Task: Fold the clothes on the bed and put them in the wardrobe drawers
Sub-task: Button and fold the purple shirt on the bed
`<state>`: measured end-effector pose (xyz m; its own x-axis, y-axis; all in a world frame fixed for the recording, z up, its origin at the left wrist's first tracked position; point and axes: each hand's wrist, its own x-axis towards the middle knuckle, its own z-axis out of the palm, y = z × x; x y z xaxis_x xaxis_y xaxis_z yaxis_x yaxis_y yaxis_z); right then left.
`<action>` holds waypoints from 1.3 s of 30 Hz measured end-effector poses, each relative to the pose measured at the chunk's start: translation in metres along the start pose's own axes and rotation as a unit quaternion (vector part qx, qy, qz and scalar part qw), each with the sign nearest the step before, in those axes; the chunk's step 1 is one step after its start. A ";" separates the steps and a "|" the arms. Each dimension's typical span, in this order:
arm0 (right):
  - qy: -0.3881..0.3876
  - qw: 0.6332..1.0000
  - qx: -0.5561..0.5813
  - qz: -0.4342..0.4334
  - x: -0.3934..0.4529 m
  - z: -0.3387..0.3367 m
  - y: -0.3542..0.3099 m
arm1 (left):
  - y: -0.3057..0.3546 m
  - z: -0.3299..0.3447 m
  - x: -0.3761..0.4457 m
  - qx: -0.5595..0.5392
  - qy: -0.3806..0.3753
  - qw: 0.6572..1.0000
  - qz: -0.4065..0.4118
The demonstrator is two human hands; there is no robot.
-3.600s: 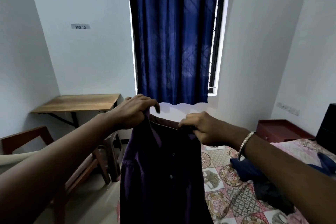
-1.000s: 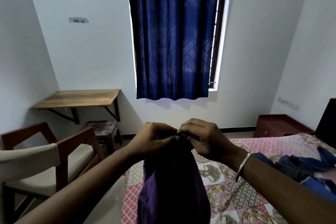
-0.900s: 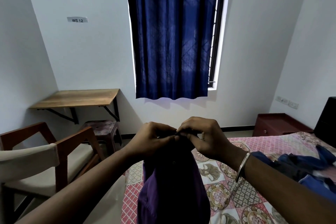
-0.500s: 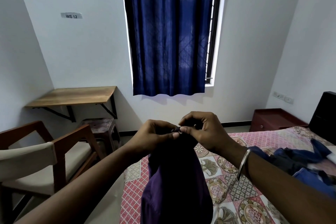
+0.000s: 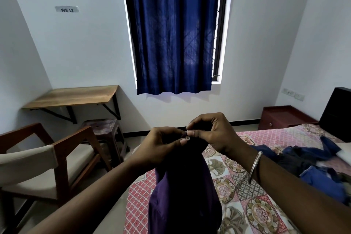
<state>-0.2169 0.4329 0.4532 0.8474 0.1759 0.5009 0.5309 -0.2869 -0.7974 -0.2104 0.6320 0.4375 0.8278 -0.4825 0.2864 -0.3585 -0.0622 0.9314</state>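
Observation:
A dark purple button shirt (image 5: 182, 192) hangs in the air in front of me, above the near corner of the bed (image 5: 237, 192). My left hand (image 5: 161, 146) and my right hand (image 5: 210, 135) meet at its collar. Both pinch the fabric there, with a small pale button (image 5: 187, 137) showing between their fingertips. A heap of dark blue clothes (image 5: 311, 163) lies on the bed to the right. The wardrobe and its drawers are out of view.
A wooden armchair (image 5: 38, 159) with a pale cushion stands at the left, a stool (image 5: 102, 129) and a wall-mounted desk (image 5: 76, 95) behind it. A red bedside cabinet (image 5: 283, 118) sits at the far right, under a blue curtain (image 5: 174, 30) and white walls.
Earlier my hands held the shirt spread by its shoulders; they have since come together at the collar. Over the last second they stay there, fingers working at the button, as my view tilts down slightly.

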 end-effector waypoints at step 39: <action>-0.195 0.965 0.103 0.139 0.008 -0.026 0.069 | -0.008 -0.017 0.011 -0.067 -0.070 0.994 -0.046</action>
<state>-0.1739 0.3901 0.4109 0.8730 0.4714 0.1250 0.2377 -0.1875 -0.9531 -0.1914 0.6419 0.4366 0.7823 -0.5983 0.1736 -0.2162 0.0005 0.9763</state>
